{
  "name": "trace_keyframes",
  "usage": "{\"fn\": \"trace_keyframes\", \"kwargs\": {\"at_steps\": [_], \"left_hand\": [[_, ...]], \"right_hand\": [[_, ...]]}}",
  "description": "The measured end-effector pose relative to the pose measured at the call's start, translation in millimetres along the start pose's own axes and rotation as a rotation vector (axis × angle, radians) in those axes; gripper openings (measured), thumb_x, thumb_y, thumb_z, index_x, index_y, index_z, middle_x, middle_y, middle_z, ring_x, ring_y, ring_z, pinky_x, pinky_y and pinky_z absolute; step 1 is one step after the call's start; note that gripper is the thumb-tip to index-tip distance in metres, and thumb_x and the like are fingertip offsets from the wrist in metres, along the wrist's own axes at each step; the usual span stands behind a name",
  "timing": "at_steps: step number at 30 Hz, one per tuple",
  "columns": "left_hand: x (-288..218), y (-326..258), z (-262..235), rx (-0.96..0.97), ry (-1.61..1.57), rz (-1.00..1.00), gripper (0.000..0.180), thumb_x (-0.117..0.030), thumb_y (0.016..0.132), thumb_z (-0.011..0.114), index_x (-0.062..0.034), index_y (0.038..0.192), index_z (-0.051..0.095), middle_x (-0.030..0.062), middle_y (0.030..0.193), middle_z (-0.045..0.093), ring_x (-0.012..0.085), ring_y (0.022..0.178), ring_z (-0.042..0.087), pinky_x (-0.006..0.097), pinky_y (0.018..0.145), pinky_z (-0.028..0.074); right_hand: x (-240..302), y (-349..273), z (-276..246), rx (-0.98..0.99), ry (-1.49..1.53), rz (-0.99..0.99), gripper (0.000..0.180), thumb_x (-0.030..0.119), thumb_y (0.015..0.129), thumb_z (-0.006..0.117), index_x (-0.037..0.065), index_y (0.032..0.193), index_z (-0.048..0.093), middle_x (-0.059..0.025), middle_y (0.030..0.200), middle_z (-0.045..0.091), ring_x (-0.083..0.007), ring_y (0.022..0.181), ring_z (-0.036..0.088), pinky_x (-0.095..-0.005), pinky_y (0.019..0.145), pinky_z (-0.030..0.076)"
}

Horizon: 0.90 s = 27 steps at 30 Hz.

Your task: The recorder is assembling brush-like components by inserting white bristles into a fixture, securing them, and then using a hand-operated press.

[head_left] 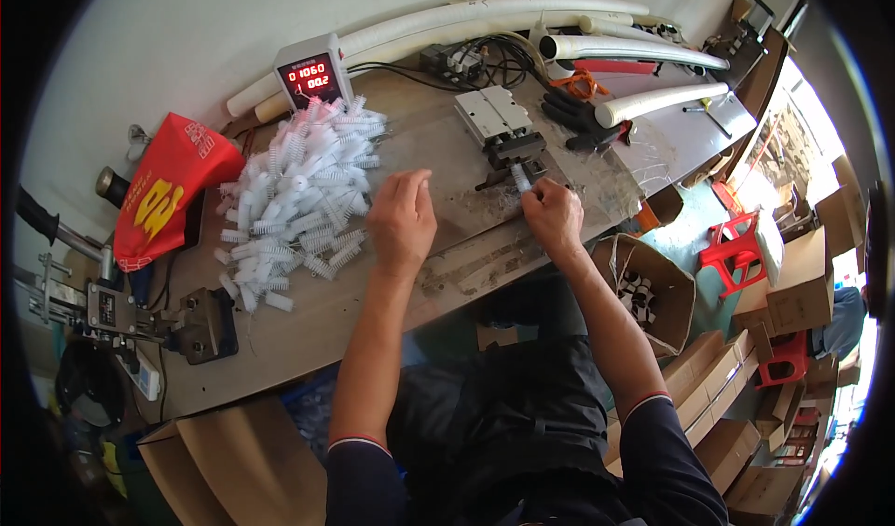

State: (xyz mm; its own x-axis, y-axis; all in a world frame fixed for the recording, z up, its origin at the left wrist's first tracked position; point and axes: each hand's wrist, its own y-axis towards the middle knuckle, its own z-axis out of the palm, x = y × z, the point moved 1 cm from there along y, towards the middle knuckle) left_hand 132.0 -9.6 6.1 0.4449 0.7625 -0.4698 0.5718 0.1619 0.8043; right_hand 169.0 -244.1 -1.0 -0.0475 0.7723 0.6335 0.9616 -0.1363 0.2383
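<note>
My right hand (552, 214) pinches a small white bristled brush piece (520, 178) between thumb and fingertips, holding it just in front of the small metal clamp fixture (503, 127) on the workbench (354, 321). My left hand (402, 218) hovers to the left of that fixture, palm down, fingers loosely curled and holding nothing. Farther left of the fixture lies the heap of white brush pieces (298, 195), with a red-digit counter box (312, 74) behind it.

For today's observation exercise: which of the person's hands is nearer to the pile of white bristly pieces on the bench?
Left. The left hand is right beside the pile of white bristly pieces; the right hand is farther off, at the small metal fixture.
</note>
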Motion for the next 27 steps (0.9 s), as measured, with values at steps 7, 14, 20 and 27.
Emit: {"fn": "trace_keyframes", "kwargs": {"at_steps": [7,14,20,27], "left_hand": [[3,-2,0,0.031,0.008,-0.066,0.016,0.000,0.091,0.067,-0.0077,0.105,0.070,0.0111,0.096,0.070,0.0325,0.087,0.069,0.041,0.075,0.056],[0,0,2,0.077,0.022,-0.035,0.016,0.000,0.091,0.066,-0.0073,0.105,0.070,0.0115,0.096,0.070,0.0328,0.085,0.069,0.041,0.074,0.055],[-3,-1,5,0.118,0.053,-0.026,0.012,-0.004,0.092,0.069,-0.0060,0.103,0.072,0.0112,0.095,0.072,0.0296,0.082,0.071,0.038,0.072,0.056],[-26,-1,26,0.349,0.046,-0.095,0.017,-0.013,0.088,0.075,-0.0098,0.104,0.068,0.0083,0.101,0.070,0.0303,0.083,0.067,0.041,0.073,0.054]], "right_hand": [[7,1,6,-0.089,-0.034,-0.115,0.031,0.032,0.092,0.064,0.005,0.078,0.068,-0.0230,0.075,0.068,-0.0455,0.081,0.067,-0.0543,0.075,0.053],[-10,-5,-4,-0.018,0.131,-0.148,0.029,0.033,0.091,0.068,0.006,0.081,0.067,-0.0204,0.075,0.068,-0.0438,0.077,0.068,-0.0524,0.072,0.053],[-16,-14,-6,-0.046,0.220,-0.264,0.025,0.028,0.091,0.069,0.005,0.082,0.065,-0.0195,0.074,0.067,-0.0422,0.075,0.068,-0.0509,0.069,0.054],[-18,-13,-11,-0.026,0.306,-0.232,0.025,0.025,0.091,0.070,0.003,0.081,0.064,-0.0201,0.073,0.066,-0.0425,0.074,0.067,-0.0508,0.067,0.053]]}}
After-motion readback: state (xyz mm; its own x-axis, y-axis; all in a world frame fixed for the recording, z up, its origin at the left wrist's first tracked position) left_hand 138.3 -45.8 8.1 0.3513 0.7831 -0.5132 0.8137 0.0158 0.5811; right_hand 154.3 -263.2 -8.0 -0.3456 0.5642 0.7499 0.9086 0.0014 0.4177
